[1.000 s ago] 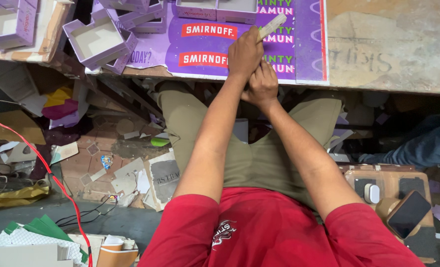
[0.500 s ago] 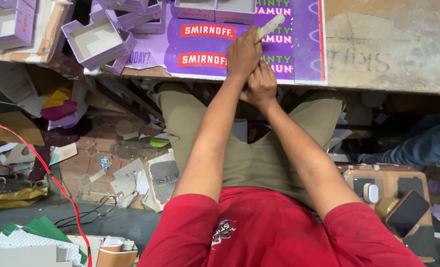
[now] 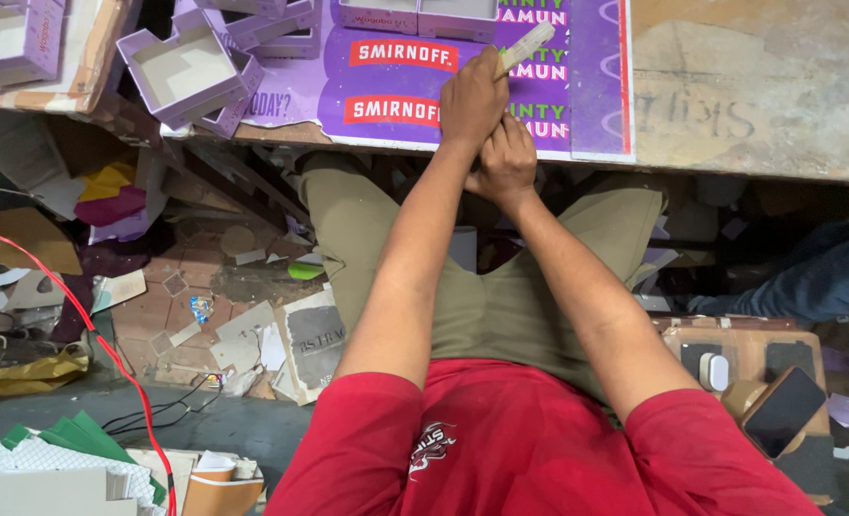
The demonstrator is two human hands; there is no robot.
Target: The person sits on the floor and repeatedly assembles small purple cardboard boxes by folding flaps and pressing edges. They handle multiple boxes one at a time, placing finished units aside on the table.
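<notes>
— Pressing down on the purple printed sheet (image 3: 386, 81), is that pale flat stick (image 3: 525, 46)?

— Yes. It lies slanted on the sheet, near the tabletop's (image 3: 749, 96) front edge, its upper end pointing toward the far right. The left hand (image 3: 474, 96) has its grip closed around the stick's lower end, fingers curled tight over it.

— And the other hand?

— The right hand (image 3: 506, 164) sits just below the left, touching it at the wrist, right at the tabletop's front edge. Its fingers are folded in, but whether it has hold of anything I cannot tell; the left hand covers it.

— What surrounds the sheet?

— The sheet's near edge runs along the tabletop's front edge. Two small purple-walled boxes (image 3: 415, 14) with pale insides rest on the sheet's far side. Further left, an open purple tray (image 3: 186, 67) sits tilted near the front edge, with more such trays (image 3: 14, 38) toward the far left corner. The right part of the tabletop is bare, worn wood.

— Below the edge?

— Paper scraps (image 3: 253, 334) litter the floor, and a red cable (image 3: 90, 325) curves across it at the left.
</notes>
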